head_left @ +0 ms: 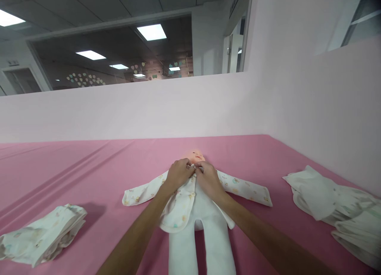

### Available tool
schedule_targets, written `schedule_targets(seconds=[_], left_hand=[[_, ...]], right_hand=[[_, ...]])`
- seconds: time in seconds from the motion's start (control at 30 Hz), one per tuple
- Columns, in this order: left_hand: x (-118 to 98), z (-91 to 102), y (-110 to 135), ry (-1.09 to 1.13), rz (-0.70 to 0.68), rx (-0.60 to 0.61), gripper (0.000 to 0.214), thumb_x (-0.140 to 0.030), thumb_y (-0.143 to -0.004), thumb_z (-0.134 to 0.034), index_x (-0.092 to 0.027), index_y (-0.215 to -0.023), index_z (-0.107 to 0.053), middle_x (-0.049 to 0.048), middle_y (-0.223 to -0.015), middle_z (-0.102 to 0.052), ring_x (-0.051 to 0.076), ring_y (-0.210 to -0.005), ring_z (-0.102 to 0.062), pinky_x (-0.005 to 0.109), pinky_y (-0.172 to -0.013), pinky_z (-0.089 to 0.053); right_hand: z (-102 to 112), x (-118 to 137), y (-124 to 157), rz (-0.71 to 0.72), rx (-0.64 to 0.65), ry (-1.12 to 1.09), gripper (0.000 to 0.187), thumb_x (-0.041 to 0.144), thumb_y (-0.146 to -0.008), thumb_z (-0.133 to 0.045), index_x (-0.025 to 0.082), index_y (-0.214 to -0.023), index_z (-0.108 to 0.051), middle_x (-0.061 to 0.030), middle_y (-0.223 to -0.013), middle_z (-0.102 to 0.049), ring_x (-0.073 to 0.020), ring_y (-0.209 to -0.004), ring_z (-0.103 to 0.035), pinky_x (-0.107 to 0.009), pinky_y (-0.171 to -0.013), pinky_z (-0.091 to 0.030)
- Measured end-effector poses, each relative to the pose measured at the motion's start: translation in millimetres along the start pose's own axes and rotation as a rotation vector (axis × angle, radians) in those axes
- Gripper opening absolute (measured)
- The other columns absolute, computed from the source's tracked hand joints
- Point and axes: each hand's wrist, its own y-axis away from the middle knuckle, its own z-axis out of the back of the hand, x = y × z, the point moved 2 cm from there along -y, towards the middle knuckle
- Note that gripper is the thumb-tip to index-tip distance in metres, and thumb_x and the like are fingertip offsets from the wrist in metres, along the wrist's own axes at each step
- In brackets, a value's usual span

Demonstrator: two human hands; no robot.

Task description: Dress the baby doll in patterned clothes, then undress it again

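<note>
A baby doll [195, 155] lies on its back on the pink table cover [89, 168], head away from me, white legs toward me. It wears a white patterned jacket [178, 207] with sleeves spread to both sides and its lower front hanging apart. My left hand [177, 174] and my right hand [208, 179] meet at the doll's neck. Both pinch the jacket's collar edges together just under the chin.
A folded patterned garment [44, 235] lies at the near left. A pile of white folded cloths [336, 207] sits at the right by the pink wall. A low pink partition runs behind the table.
</note>
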Motion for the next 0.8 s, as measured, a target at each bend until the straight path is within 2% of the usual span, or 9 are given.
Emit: schedule_targets(seconds=[0.1, 0.2, 0.3, 0.37, 0.47, 0.57, 0.67, 0.8], left_hand=[[10, 2.6, 2, 0.199, 0.032, 0.098, 0.019, -0.027, -0.079, -0.044, -0.017, -0.078, -0.060, -0.0025, -0.062, -0.050, 0.009, -0.053, -0.042, 0.022, -0.050, -0.030], [19, 5.4, 4, 0.486, 0.118, 0.192, 0.023, -0.030, -0.079, -0.049, -0.015, -0.090, -0.063, -0.0046, -0.059, -0.046, 0.007, -0.049, -0.037, 0.020, -0.047, -0.028], [20, 6.3, 5, 0.559, 0.084, 0.215, 0.022, -0.029, -0.077, -0.053, -0.015, -0.091, -0.064, -0.0039, -0.063, -0.051, 0.007, -0.053, -0.041, 0.020, -0.051, -0.032], [19, 5.1, 5, 0.519, 0.013, 0.215, 0.019, -0.028, -0.077, -0.052, -0.016, -0.084, -0.065, -0.0042, -0.062, -0.050, 0.007, -0.053, -0.040, 0.020, -0.052, -0.032], [19, 2.6, 4, 0.387, -0.032, 0.168, 0.020, -0.029, -0.078, -0.050, -0.017, -0.081, -0.065, -0.0043, -0.061, -0.051, 0.008, -0.054, -0.041, 0.021, -0.053, -0.032], [19, 0.9, 1, 0.208, -0.047, 0.078, 0.024, -0.033, -0.081, -0.049, -0.020, -0.089, -0.067, -0.0029, -0.066, -0.056, 0.012, -0.060, -0.048, 0.023, -0.057, -0.035], [16, -0.3, 0, 0.002, -0.106, -0.007, 0.024, -0.034, -0.085, -0.046, -0.022, -0.091, -0.067, -0.0008, -0.073, -0.063, 0.014, -0.067, -0.054, 0.024, -0.060, -0.036], [14, -1.3, -1, -0.195, -0.208, -0.049, 0.027, -0.031, -0.090, -0.039, -0.023, -0.093, -0.065, 0.0026, -0.093, -0.068, 0.018, -0.079, -0.059, 0.025, -0.064, -0.036]], right_hand=[[3, 7, 3, -0.021, -0.002, 0.074, 0.023, 0.029, -0.082, -0.048, 0.019, -0.090, -0.067, -0.0083, -0.102, -0.066, -0.0248, -0.100, -0.057, -0.036, -0.085, -0.042], [4, 17, 8, -0.026, 0.031, 0.193, 0.024, 0.037, -0.077, -0.056, 0.018, -0.089, -0.065, -0.0102, -0.104, -0.064, -0.0286, -0.103, -0.054, -0.040, -0.088, -0.039], [3, 23, 12, 0.020, 0.058, 0.301, 0.024, 0.034, -0.076, -0.057, 0.018, -0.093, -0.064, -0.0117, -0.107, -0.062, -0.0302, -0.106, -0.052, -0.043, -0.090, -0.037], [3, 23, 11, 0.046, 0.046, 0.340, 0.020, 0.028, -0.079, -0.052, 0.018, -0.091, -0.064, -0.0118, -0.106, -0.062, -0.0296, -0.104, -0.052, -0.042, -0.087, -0.037], [7, 19, 5, 0.035, 0.017, 0.326, 0.016, 0.022, -0.080, -0.045, 0.020, -0.072, -0.058, -0.0094, -0.091, -0.063, -0.0255, -0.090, -0.055, -0.036, -0.075, -0.038], [11, 12, -2, -0.033, -0.006, 0.136, 0.020, 0.022, -0.078, -0.043, 0.021, -0.058, -0.045, -0.0032, -0.071, -0.057, -0.0189, -0.070, -0.051, -0.029, -0.061, -0.034], [12, 7, -5, -0.084, -0.002, -0.035, 0.022, 0.027, -0.079, -0.042, 0.022, -0.058, -0.041, 0.0023, -0.058, -0.046, -0.0149, -0.056, -0.043, -0.027, -0.052, -0.030], [12, 4, -5, -0.099, -0.008, -0.089, 0.022, 0.030, -0.080, -0.041, 0.021, -0.060, -0.042, 0.0041, -0.056, -0.041, -0.0130, -0.053, -0.039, -0.025, -0.048, -0.028]])
